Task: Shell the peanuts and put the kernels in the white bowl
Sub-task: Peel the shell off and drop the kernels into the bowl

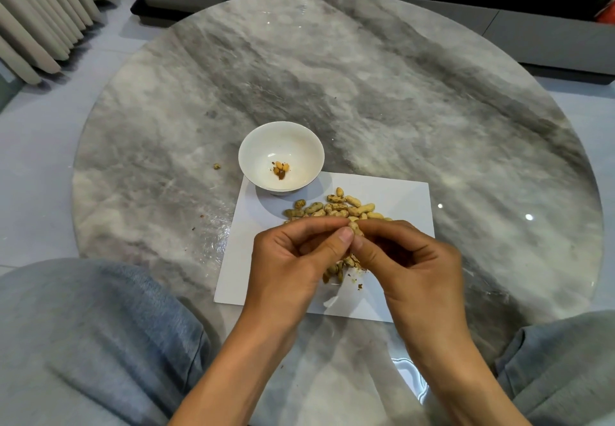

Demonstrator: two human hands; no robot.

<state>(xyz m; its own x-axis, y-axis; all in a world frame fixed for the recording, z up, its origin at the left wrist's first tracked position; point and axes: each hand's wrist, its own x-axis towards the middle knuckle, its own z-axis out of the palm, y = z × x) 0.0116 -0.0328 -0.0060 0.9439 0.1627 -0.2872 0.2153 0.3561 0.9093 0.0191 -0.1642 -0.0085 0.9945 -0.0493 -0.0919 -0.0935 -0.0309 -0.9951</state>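
Note:
My left hand [293,259] and my right hand [409,259] meet over a white sheet of paper [399,199], and both pinch one peanut [355,228] between thumbs and fingertips. A pile of unshelled peanuts [332,208] lies on the paper just beyond my hands. Broken shell pieces [336,270] lie on the paper under my hands, partly hidden. The white bowl [263,146] stands at the paper's far left corner with a few kernels [281,169] and some brown skin in its bottom.
Everything sits on a round grey marble table [366,76] with a glass top. Small crumbs [216,166] lie on the table left of the bowl. My knees in grey trousers [83,325] flank the table's near edge. Curtains hang at the far left.

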